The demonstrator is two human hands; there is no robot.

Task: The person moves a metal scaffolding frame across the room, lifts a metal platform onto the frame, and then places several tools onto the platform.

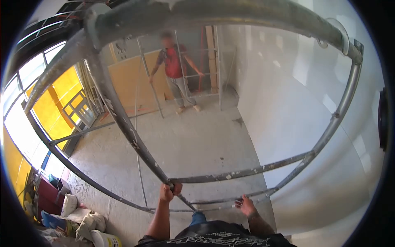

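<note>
A grey metal scaffold frame, spotted with white paint or plaster, surrounds the middle of the head view. My left hand is wrapped round its upright tube, just below the joint with a crossbar. To the right, my right hand is beside the lower rung, its fingers loosely bent and apart. Whether those fingertips touch the thin lower tube is hard to tell. The frame's thick top tube passes close above the camera.
Across the room, another person stands holding a second metal frame. A plastered wall rises on the right. Bags and a white bucket lie at the lower left. Behind the person leans a tan board. The concrete floor lies between us.
</note>
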